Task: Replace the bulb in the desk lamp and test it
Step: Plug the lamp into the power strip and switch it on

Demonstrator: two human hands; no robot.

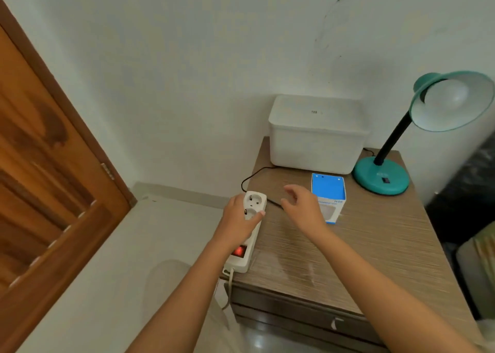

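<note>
A teal desk lamp (381, 177) stands at the table's back right, its shade (452, 102) tilted toward me with a white bulb inside, unlit. A blue and white bulb box (329, 195) lies in front of the lamp. My left hand (239, 218) grips a white power strip (247, 245) on the table's left edge; its red switch glows. My right hand (301, 206) hovers open just right of the strip, over the black lamp cord (254, 174), whose plug end is hidden behind the hand.
A white lidded container (317, 134) sits at the back of the wood-grain bedside table (361, 245), against the wall. A wooden door (48, 178) stands at the left. The table has a drawer below its front edge. Dark furniture lies at the right.
</note>
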